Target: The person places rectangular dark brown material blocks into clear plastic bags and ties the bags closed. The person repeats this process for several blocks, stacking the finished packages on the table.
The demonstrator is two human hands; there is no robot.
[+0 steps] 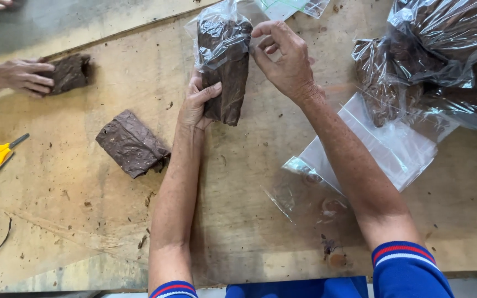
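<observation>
A worn, stained plywood table (238, 237) fills the view — grey floor (40, 25) beyond its far edge.

I see a dark brown bundle (224, 72) in clear plastic, yellow scissors (1, 150), a tan table (238, 221), and blue cuffs (407, 259) striped red and white.

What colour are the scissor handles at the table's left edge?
Yellow: the scissors show best in the head view, lying on the wooden table.
</observation>
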